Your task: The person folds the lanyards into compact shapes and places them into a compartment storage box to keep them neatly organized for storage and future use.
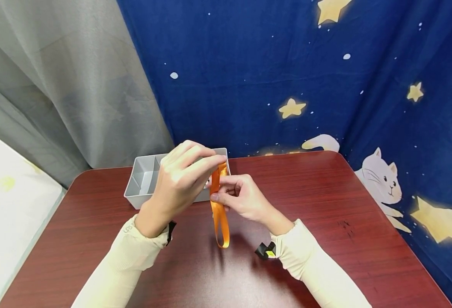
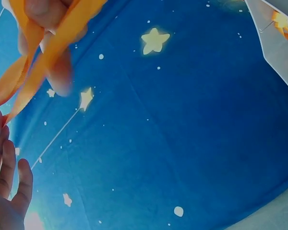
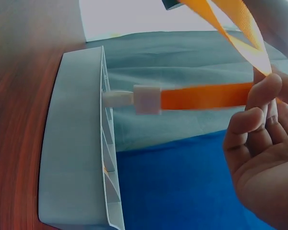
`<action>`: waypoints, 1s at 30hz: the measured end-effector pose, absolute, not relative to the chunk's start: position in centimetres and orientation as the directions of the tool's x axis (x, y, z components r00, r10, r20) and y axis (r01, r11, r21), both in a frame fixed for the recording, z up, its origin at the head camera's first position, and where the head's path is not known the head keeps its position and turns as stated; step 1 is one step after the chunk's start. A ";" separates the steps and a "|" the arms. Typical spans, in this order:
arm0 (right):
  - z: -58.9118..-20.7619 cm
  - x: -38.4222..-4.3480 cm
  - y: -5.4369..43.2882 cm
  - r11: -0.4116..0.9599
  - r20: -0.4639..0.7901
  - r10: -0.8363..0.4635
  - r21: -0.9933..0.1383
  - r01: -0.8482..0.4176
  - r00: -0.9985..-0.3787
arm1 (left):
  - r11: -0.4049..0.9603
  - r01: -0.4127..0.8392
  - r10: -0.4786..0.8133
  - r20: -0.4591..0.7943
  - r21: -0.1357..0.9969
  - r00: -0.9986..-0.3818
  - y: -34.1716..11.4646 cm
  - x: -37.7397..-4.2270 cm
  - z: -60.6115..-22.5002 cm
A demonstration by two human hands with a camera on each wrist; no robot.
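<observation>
An orange lanyard [image 1: 219, 211] hangs between my two hands, just in front of a grey divided box. My left hand [image 1: 183, 175] pinches its upper part between thumb and fingers. Lower down, my right hand [image 1: 249, 199] pinches the strap, and a loop dangles below toward me. In the right wrist view a straight length of strap ends in a white plastic clip [image 3: 147, 99] over the rim of the box [image 3: 74, 139]. Two bands of the strap [image 2: 53, 52] cross the left wrist view, spread apart between the hands.
The grey box [image 1: 137, 201] has several compartments, partly covered by my left hand; something orange [image 2: 281, 21] lies inside. It stands near the far edge of the reddish-brown table [image 1: 295, 188]. A blue star-patterned curtain [image 1: 229, 85] and a grey curtain [image 1: 79, 85] hang behind.
</observation>
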State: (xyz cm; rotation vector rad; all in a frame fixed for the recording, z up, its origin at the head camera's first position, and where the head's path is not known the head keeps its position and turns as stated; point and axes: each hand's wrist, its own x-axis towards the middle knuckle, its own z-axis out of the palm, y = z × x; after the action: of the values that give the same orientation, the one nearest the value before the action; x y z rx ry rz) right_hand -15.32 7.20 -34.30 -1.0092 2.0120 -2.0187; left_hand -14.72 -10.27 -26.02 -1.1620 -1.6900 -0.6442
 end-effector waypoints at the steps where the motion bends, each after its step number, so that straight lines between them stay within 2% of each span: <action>1: -34.3 -15.3 7.2 -0.099 0.359 -0.514 -0.927 -0.362 -0.779 | 0.411 0.908 0.406 0.909 -0.088 -0.096 -10.3 -14.8 -26.0; 5: -34.6 -15.1 7.2 -0.053 0.367 -0.466 -0.920 -0.388 -0.805 | 0.426 0.900 0.402 0.910 -0.089 -0.100 -10.5 -14.9 -26.0; 7: -34.9 -15.1 7.1 -0.010 0.447 -0.426 -0.872 -0.490 -0.787 | 0.441 0.894 0.392 0.914 -0.084 -0.107 -10.7 -15.1 -26.1; 11: -35.5 -15.0 6.8 0.154 0.665 -0.353 -0.653 -0.741 -0.659 | 0.496 0.866 0.367 0.919 -0.060 -0.147 -11.0 -15.4 -26.4; 13: -35.7 -14.8 6.6 0.198 0.731 -0.342 -0.558 -0.806 -0.590 | 0.526 0.850 0.353 0.918 -0.034 -0.181 -11.2 -15.6 -26.5; 15: -35.8 -14.5 6.5 0.187 0.755 -0.349 -0.525 -0.830 -0.556 | 0.549 0.835 0.344 0.914 -0.012 -0.213 -11.5 -15.8 -26.7; 17: -35.9 -14.2 6.5 0.149 0.753 -0.361 -0.536 -0.831 -0.550 | 0.571 0.821 0.335 0.908 0.017 -0.252 -11.7 -16.1 -26.8; 21: -35.7 -13.8 6.7 0.038 0.696 -0.412 -0.631 -0.774 -0.588 | 0.612 0.784 0.310 0.880 0.105 -0.359 -12.2 -16.5 -27.2; 27: -35.0 -13.4 7.4 -0.094 0.622 -0.454 -0.746 -0.660 -0.638 | 0.598 0.699 0.199 0.771 0.393 -0.605 -12.6 -17.4 -28.3; 30: -34.7 -13.4 7.7 -0.132 0.613 -0.445 -0.766 -0.629 -0.653 | 0.564 0.649 0.152 0.708 0.511 -0.690 -12.8 -17.7 -29.0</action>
State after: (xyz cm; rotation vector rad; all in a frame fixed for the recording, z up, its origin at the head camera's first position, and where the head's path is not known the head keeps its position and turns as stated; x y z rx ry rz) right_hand -13.35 7.65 -34.68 -1.3519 2.1590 -2.0789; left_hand -17.74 -12.78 -29.01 -0.6388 -2.1855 -1.0546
